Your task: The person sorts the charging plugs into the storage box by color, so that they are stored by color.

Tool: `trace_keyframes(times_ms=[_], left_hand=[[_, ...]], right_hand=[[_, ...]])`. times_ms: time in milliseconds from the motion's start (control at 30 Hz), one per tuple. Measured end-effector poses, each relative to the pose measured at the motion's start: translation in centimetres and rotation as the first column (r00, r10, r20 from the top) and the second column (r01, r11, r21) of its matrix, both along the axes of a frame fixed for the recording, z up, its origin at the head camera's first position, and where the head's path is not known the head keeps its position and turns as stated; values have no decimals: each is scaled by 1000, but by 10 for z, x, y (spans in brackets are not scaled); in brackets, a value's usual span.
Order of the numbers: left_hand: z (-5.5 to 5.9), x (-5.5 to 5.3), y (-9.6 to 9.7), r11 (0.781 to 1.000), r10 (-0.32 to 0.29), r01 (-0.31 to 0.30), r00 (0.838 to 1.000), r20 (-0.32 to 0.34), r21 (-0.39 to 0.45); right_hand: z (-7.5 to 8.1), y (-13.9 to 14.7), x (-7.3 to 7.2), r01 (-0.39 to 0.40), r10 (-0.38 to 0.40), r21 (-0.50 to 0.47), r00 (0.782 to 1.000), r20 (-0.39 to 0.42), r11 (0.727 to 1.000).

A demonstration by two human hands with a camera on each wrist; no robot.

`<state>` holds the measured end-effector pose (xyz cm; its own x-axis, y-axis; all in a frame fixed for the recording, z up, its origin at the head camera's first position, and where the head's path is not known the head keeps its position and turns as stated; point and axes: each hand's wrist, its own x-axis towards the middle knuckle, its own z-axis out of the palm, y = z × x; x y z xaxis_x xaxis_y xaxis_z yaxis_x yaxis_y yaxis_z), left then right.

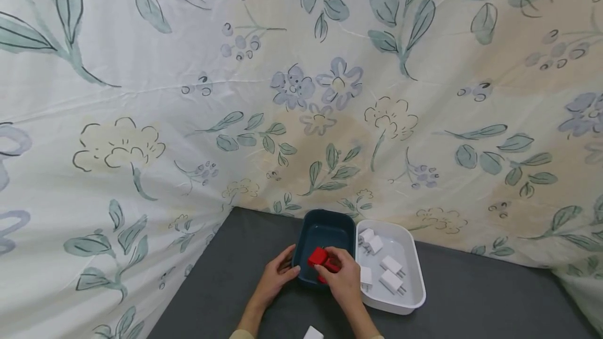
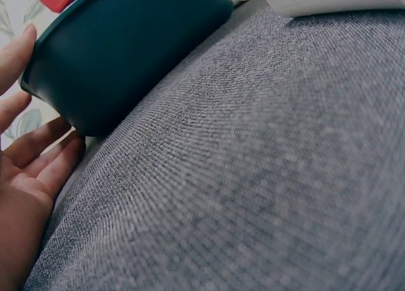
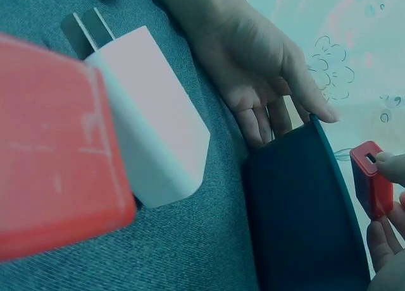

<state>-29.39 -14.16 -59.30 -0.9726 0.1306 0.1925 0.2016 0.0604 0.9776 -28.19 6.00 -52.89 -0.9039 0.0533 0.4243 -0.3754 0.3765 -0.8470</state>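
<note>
My right hand [image 1: 345, 275] pinches a red USB charger plug [image 1: 317, 257] between thumb and fingers, over the dark teal container [image 1: 325, 217]. The plug's port faces up in the right wrist view, where the red charger [image 3: 372, 177] is just past the container's rim. More red shows beneath my right hand, partly hidden by it. My left hand [image 1: 275, 275] holds the container's left side. In the left wrist view, the left hand [image 2: 31, 158] has a fingertip at the rim and other fingers against the lower wall of the teal container [image 2: 126, 57].
Right of the teal container stands a white tray [image 1: 414, 271] with several white charger plugs [image 1: 391, 280]. Another white plug [image 1: 313, 333] lies on the dark cloth near the front edge. A large blurred red-pink shape [image 3: 57, 145] fills the right wrist view's left side. Floral fabric [image 1: 292, 135] hangs behind.
</note>
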Motion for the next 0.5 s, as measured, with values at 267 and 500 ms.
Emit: trace_keyframes(times_ms=[267,500], left_hand=[[0,-1,0,1000,8,-8,1000,0,3],[0,1,0,1000,7,-7,1000,15,12]], right_hand=[[4,-2,-4,-5,5,3,999,34,1000],[3,-4,-6,-4,3,21,999,44,1000]])
